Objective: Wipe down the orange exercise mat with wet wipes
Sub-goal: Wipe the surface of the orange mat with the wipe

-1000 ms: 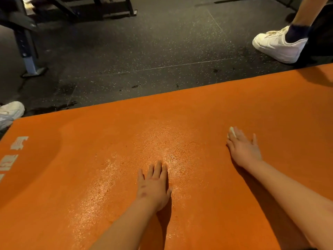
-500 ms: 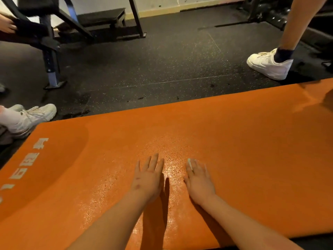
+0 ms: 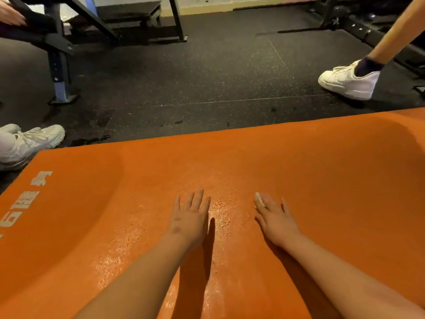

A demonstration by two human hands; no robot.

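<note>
The orange mat [image 3: 322,180] fills the lower frame, its middle glistening wet. White printed characters [image 3: 27,199] run along its left edge, too skewed to read. Above it lies dark speckled floor [image 3: 207,77], with a black bench frame [image 3: 57,54] at upper left and a white sneaker [image 3: 347,81] at upper right. The left hand [image 3: 189,217] lies flat at lower centre, grip wide. The right hand [image 3: 274,217], grip wide too, presses a white wet wipe [image 3: 259,200] under straight fingers.

floor [image 3: 207,77] was dark speckled rubber | wall [image 3: 202,2] pale, yellow skirting [image 3: 207,10] | black metal frame [image 3: 57,63] stood far left | low black step [image 3: 128,10] behind it | black rack [image 3: 358,31] far right
</note>
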